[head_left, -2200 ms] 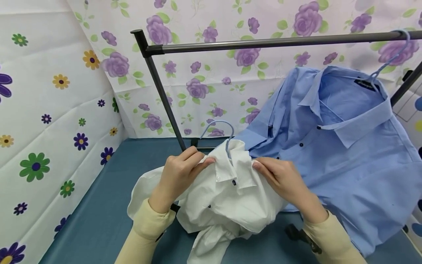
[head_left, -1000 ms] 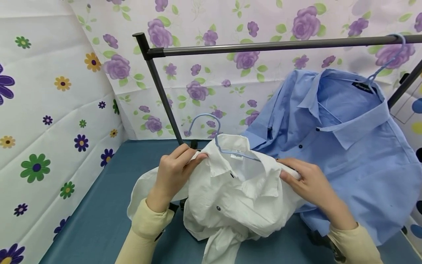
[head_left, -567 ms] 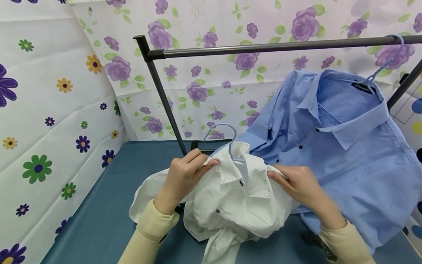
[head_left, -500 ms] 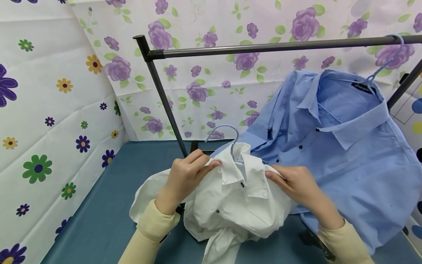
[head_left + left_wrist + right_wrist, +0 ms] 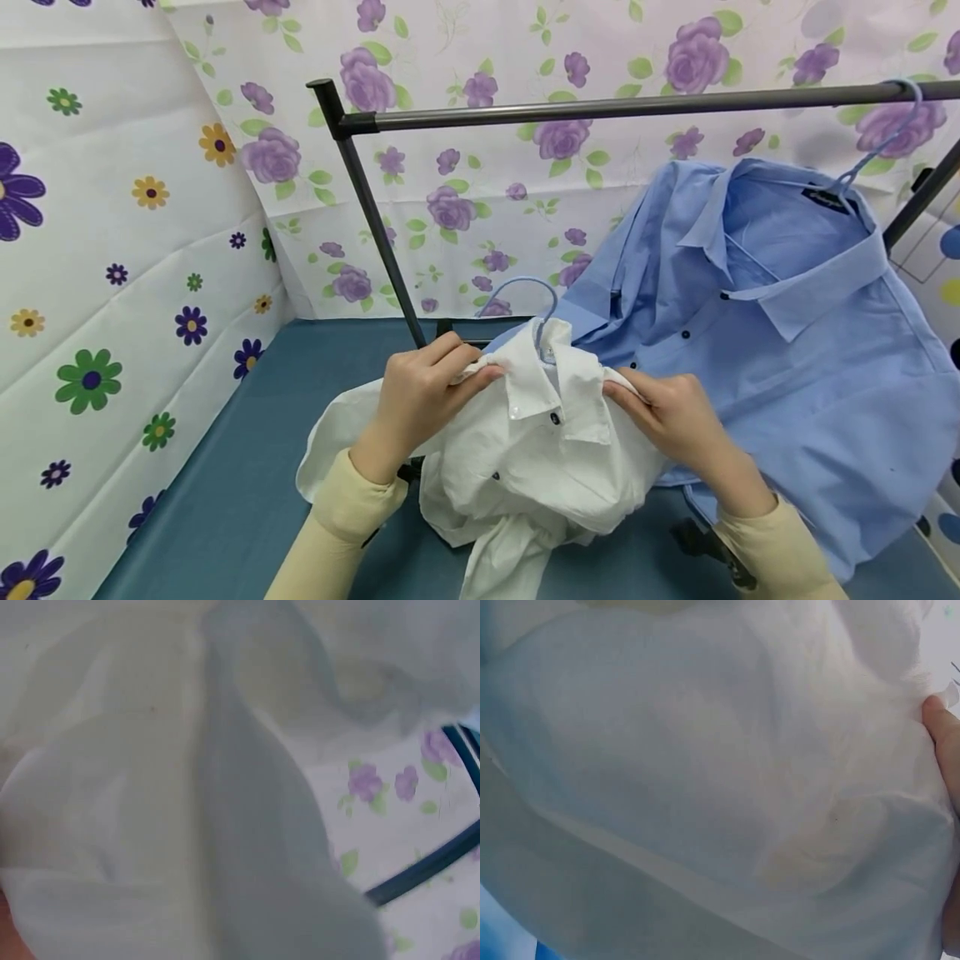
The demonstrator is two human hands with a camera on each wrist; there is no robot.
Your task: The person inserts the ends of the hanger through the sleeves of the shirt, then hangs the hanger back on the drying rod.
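A white button-up shirt [image 5: 540,467] with dark buttons hangs bunched between my two hands in the head view. My left hand [image 5: 420,392] pinches its shoulder left of the collar. On the other side of the collar my right hand [image 5: 667,412] pinches the opposite shoulder between thumb and fingers. Out of the neck rises the hook of a light blue hanger [image 5: 525,280], the rest of which is mostly covered by the cloth. White fabric fills most of the left wrist view, and in the right wrist view my thumb [image 5: 941,724] presses on the shirt.
Behind the white shirt stands a dark metal clothes rack [image 5: 600,111]. From its rail, at the right, a light blue shirt [image 5: 810,375] hangs on a blue hanger [image 5: 885,137]. A teal surface [image 5: 247,467] lies below, with flowered sheets [image 5: 465,217] behind and at the left.
One second ago the collar was spread wide, with the right hand farther right. That hand has come back left and the collar fronts now lie close together. Both hands keep their hold.
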